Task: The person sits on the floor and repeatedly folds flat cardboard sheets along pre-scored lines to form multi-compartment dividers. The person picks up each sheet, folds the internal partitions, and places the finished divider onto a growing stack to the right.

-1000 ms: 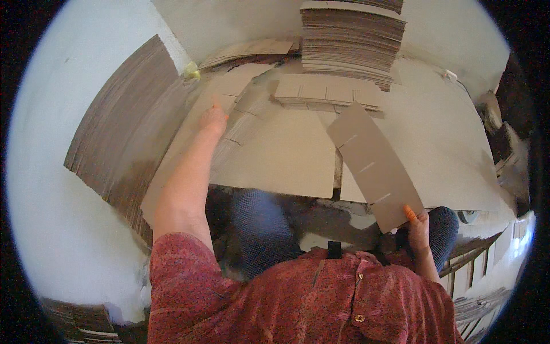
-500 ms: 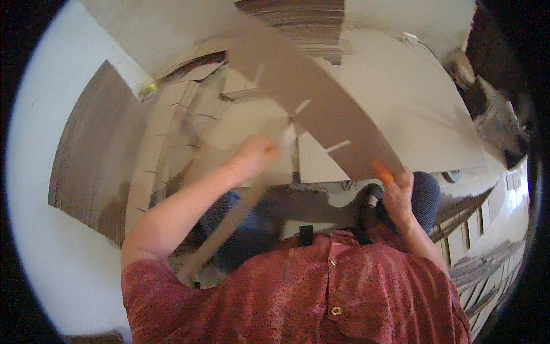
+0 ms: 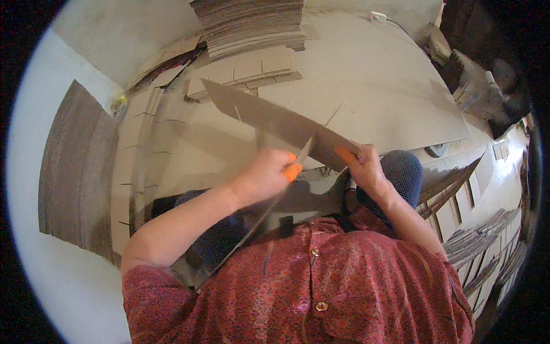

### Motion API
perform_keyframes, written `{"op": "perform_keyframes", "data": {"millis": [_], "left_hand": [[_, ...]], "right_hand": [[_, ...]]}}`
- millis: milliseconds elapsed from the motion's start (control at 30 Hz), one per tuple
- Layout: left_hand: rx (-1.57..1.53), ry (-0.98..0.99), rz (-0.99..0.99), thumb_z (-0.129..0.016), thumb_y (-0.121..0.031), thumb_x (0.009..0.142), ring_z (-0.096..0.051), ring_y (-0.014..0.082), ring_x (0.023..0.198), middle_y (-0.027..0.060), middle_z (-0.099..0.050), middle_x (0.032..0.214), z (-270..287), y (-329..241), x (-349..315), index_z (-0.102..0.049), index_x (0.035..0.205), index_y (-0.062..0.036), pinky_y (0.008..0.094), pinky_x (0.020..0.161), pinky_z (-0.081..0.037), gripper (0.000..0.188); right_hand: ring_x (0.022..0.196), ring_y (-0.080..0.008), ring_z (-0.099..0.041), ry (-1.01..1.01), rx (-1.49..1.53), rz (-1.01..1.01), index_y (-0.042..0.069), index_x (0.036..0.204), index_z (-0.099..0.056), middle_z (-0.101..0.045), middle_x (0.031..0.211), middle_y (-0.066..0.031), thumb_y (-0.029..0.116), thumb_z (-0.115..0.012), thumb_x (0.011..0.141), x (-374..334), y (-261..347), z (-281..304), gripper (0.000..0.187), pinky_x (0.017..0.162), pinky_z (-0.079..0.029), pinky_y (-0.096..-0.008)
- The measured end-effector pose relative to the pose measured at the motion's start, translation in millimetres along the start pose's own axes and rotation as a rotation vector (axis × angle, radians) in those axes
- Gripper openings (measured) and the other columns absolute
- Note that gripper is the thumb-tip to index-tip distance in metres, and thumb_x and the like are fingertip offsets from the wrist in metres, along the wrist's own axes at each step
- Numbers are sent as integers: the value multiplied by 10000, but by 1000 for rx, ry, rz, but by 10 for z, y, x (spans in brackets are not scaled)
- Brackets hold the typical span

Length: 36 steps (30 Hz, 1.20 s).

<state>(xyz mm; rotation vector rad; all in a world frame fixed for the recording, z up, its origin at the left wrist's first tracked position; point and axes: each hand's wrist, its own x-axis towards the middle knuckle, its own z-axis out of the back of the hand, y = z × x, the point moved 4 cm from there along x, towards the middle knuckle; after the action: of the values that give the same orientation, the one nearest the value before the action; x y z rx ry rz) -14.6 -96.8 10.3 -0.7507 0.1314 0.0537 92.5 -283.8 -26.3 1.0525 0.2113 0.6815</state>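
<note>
My right hand [image 3: 369, 169] grips the near end of a long brown cardboard strip [image 3: 263, 117] with slots cut in it. That strip slants away to the upper left, above the work surface. In my left hand [image 3: 260, 178] is a second cardboard strip [image 3: 305, 151], seen nearly edge-on, its tail running back toward my lap. Its upper tip meets the first strip near a slot, just left of my right hand; whether the two interlock I cannot tell. Orange covers sit on fingertips of both hands.
A tall stack of cardboard [image 3: 249, 28] stands at the back, with shorter slotted pieces [image 3: 243, 71] before it. Another stack [image 3: 77, 166] leans at the left wall. A large cardboard sheet [image 3: 384, 86] covers the work surface. Slotted cardboard partitions [image 3: 481, 229] lie at lower right.
The strip in my right hand has swung lower and tilted more edge-on. My left hand has moved right, bringing its strip against the other one. The view has shifted slightly.
</note>
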Motion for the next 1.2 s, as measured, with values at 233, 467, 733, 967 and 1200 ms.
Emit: {"op": "perform_keyframes", "data": {"millis": [233,467,733,967,1200], "left_hand": [[646,-532,172,-615,-421,796,-495,317,1066,186,-468,1231,1112,1279,-131,-500,1140,10,396,865,-421,563],[905,-786,967,-606,-479,777,-242,336,1289,197,-247,1401,2371,2459,-867,-347,1274,25,461,992,-274,754],[799,-665,925,-574,-331,816,-590,350,912,198,-617,969,2499,2908,-1046,-639,940,-31,441,765,-465,331],[950,-445,749,-550,-161,788,-612,328,840,174,-632,883,2228,2043,-1042,-645,880,-49,430,696,-485,173],[733,-299,478,-611,-216,760,-606,321,767,183,-618,817,1364,1461,-495,-625,839,-23,416,664,-472,208]], "right_hand": [[938,-211,-582,-57,-25,149,-13,1156,-536,-616,1023,-162,166,-652,801,-28,254,117,414,781,-464,-328],[1145,-376,-458,55,-524,529,-13,1201,-474,-473,1244,-222,211,-614,806,375,1060,-118,475,934,-406,-422],[843,-379,-586,278,-751,319,-3,1228,-438,-602,877,-230,78,-486,816,730,709,-527,422,690,-495,-434],[702,-413,-573,174,-477,306,21,1222,-463,-579,755,-254,25,-487,778,557,644,-336,444,625,-470,-461],[669,-351,-538,49,-332,613,0,1169,-497,-565,733,-177,-58,-539,684,186,764,-117,491,592,-455,-430]]}}
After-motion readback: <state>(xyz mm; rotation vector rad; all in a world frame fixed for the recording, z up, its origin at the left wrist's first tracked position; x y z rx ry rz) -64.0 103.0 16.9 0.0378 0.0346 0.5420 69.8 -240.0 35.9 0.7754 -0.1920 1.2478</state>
